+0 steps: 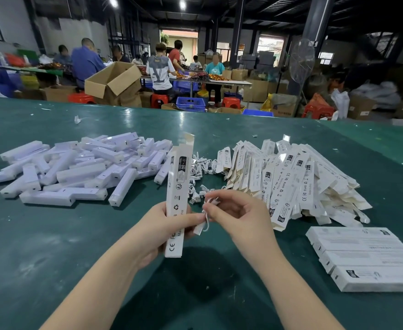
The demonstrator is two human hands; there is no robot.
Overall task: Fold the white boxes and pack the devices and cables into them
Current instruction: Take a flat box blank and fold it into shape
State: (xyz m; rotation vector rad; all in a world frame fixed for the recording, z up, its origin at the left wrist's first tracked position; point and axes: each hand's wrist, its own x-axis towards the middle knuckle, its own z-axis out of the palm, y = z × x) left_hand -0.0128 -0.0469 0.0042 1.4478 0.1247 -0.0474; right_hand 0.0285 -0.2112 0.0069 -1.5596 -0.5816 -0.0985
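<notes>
Box (177, 201) stands tall in the left hand (158, 231), fingers wrapped round its lower half, above the table (53, 246). The right hand (237, 214) pinches a small white cable (209, 206) just beside it. The loose cable could slip or uncoil and miss the box, I think.

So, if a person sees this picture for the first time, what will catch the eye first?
Probably the two hands in the centre: the left hand holds a white box upright, while the right hand pinches a small white cable beside it. Next come the heaps on the green table: white devices at left, flat unfolded boxes at right, loose cables between them. Packed boxes lie near the right edge.
</notes>
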